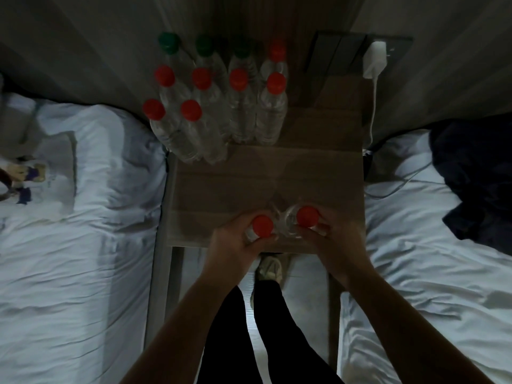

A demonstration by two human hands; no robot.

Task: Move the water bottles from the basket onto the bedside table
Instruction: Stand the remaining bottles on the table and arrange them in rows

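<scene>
Hands: left hand [235, 242], right hand [329, 234] each grip upright red-capped bottle, caps up, above bedside table [221, 187].

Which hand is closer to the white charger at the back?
Right. The right hand, gripping a red-capped bottle, is nearer the camera than the white charger and slightly left; the left hand lies farther left.

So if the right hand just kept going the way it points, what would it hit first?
Probably the standing bottles at the far left of the table; the right hand, gripping a red-capped bottle, aims forward-left over bare wood. Depth is unclear.
</scene>
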